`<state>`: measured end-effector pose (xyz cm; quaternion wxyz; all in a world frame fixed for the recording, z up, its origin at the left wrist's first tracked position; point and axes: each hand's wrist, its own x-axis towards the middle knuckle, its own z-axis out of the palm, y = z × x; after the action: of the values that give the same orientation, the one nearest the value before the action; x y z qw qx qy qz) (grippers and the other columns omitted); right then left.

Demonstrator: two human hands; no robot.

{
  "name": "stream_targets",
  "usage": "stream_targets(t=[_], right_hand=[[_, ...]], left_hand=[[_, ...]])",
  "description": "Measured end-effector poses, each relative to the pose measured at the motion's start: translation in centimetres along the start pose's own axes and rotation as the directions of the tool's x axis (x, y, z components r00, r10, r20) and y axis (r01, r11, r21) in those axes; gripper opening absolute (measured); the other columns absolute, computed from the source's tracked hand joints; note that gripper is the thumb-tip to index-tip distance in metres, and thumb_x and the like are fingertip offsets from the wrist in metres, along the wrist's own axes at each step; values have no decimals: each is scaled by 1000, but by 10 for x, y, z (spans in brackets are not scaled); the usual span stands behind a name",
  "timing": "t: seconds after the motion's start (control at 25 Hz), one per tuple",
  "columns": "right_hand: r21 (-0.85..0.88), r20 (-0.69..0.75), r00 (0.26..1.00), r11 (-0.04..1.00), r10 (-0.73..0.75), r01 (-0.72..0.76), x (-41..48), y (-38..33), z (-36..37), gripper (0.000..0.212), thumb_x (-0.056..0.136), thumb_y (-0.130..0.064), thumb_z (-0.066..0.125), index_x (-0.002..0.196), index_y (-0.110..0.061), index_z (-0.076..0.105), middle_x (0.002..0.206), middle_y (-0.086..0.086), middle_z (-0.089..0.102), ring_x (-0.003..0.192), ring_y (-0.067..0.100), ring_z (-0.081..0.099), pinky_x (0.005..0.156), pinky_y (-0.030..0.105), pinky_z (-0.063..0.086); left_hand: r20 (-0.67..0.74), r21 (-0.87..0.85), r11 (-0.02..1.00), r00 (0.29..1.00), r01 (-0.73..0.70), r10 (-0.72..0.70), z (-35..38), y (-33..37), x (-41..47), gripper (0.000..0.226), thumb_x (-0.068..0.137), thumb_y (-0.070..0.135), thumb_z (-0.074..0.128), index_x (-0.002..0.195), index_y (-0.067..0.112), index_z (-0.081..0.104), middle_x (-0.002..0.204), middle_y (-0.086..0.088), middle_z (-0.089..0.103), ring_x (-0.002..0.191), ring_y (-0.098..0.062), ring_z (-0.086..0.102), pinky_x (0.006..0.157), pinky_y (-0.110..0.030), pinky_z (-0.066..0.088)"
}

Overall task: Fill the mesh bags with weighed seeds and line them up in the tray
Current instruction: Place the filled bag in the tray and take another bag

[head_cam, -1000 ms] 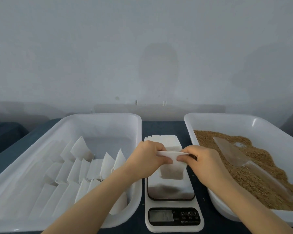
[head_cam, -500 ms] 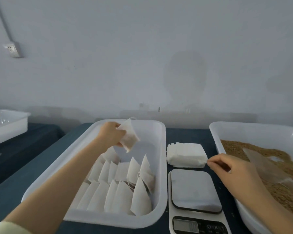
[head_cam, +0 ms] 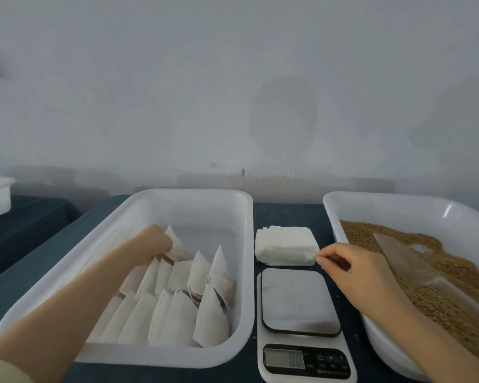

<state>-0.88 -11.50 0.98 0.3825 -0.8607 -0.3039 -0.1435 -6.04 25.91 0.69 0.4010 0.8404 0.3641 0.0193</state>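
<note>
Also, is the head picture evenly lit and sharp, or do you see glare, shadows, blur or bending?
Head view: soft, even light; a faint darker patch, probably shadow, on the wall; a glare streak on the rim of the seed tray; the scale display is too blurred to read; the wide lens slightly bows the rim of the bag tray.

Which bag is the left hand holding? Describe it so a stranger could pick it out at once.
Start at the white tray left of the scale, where filled mesh bags lean in rows. Behind the far row, toward the tray's back wall, one bag pokes up beside the left hand. It alone is gripped; the others lean free.
</note>
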Motion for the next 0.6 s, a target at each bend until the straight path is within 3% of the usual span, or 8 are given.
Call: stream_targets(t=[0.08,0.16,0.24,0.32,0.4,0.52,0.6], right_hand=[[-6,-10,1000,1000,8,-8,0,1,-1,6,83,-14,70,81,-19,73,70,-13,66,75,-3,60,68,11,47],[-19,-16,1000,1000,23,-24,0,2,-1,7,84,-14,69,82,-20,72,71,-13,66,72,-2,60,66,10,47],[-26,8,999,999,43,-43,1,2,0,8,86,-15,68,84,-21,72,73,-15,65,70,-4,60,65,7,45],[-34,66,997,998,48,-46,1,2,2,8,87,-20,66,91,-24,72,76,-20,63,71,-8,58,67,4,43],[-44,116,992,998,46,-42,0,3,3,11,89,-25,64,97,-25,71,79,-23,60,74,-12,57,69,1,41],[-33,138,990,999,39,-35,0,5,4,10,89,-24,63,94,-25,71,77,-21,61,75,-8,58,70,7,45],[-15,137,990,1000,22,-20,1,7,3,9,89,-23,63,91,-24,72,75,-16,64,76,-3,59,70,15,48]], left_hand=[[-110,207,978,993,-29,53,-4,9,-4,9,86,-1,49,94,-3,52,81,-21,62,75,-35,63,55,-30,47],[-214,425,900,955,-99,206,0,25,-11,39,93,12,51,130,3,38,111,-20,61,100,-37,61,78,-39,49],[-242,467,845,881,-262,407,16,54,-26,54,97,26,48,146,16,27,129,-10,58,117,-32,55,90,-38,44],[-151,461,757,800,-463,581,46,89,-45,42,98,33,46,140,25,43,129,-4,60,116,-29,55,91,-36,44],[30,577,585,731,-570,682,90,119,-57,31,100,34,43,125,21,57,120,-7,62,109,-29,57,81,-34,42],[288,702,357,704,-616,649,144,150,-61,34,102,34,41,122,11,56,122,-10,58,119,-26,49,91,-33,37],[343,720,336,732,-607,588,167,154,-57,42,99,39,45,125,7,51,125,-11,55,120,-29,48,100,-39,36]])
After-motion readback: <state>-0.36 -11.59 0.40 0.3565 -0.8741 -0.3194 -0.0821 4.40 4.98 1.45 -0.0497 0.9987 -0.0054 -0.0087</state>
